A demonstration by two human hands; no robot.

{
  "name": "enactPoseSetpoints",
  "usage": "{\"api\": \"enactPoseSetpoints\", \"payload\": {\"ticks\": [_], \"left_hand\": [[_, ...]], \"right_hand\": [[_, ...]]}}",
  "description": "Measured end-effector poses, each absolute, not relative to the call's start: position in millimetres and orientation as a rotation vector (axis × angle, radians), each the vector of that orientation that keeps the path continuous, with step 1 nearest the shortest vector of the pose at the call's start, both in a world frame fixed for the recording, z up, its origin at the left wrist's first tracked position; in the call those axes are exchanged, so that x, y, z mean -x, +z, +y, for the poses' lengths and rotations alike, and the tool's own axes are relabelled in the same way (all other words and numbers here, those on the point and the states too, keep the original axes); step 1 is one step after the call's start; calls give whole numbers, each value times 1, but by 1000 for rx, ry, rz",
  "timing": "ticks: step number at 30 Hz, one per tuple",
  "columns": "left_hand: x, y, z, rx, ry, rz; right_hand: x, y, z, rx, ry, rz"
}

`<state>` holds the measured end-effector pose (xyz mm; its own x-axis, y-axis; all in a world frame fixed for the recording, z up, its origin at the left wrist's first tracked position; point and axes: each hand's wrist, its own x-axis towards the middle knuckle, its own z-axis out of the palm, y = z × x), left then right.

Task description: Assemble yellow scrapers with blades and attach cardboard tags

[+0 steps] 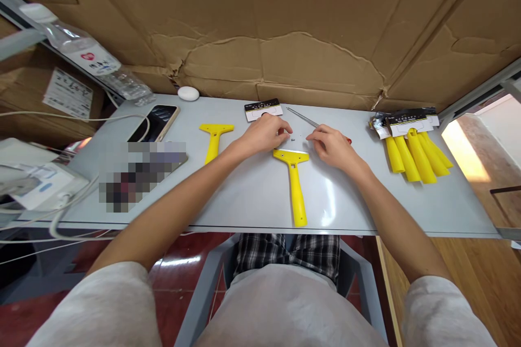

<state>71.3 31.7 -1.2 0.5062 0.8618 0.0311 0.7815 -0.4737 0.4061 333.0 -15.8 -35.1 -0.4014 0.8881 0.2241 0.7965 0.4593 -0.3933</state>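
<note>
A yellow scraper (297,190) lies in front of me, its handle toward the table's near edge and a thin metal blade (291,150) along its head. My left hand (264,133) hovers just beyond the head's left side, fingers bent but apart. Close to its fingertips are small dark metal bits (292,140), perhaps screws. My right hand (330,145) is off the head's right side, fingers loosely bent and pointing left, nothing visible in them. Behind it lies a screwdriver (303,117), partly hidden, with a red handle end showing. Another yellow scraper (213,143) rests to the left, partly covered by my forearm.
Several yellow scrapers (421,157) with black-and-white cards lie at the right. One packaging card (263,110) is beyond my left hand. Leftward are a phone (157,123), a blurred-out item (142,176), a white oval object (188,93), a plastic bottle (95,59) and cables. Cardboard (260,27) stands behind the table.
</note>
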Motion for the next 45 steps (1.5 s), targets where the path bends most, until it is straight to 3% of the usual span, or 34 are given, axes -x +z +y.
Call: {"api": "enactPoseSetpoints", "payload": {"ticks": [4,13,45], "left_hand": [[-65,7,-11,-2449,363,1394],[-102,3,-113,-2547,-62,1298],[-85,14,-123,-2481,-259,1616]], "right_hand": [[-327,-40,-13,1384,337,-2319],[-300,-36,-12,1497,331,-2343],[-312,-36,-12,1614,321,-2372]]}}
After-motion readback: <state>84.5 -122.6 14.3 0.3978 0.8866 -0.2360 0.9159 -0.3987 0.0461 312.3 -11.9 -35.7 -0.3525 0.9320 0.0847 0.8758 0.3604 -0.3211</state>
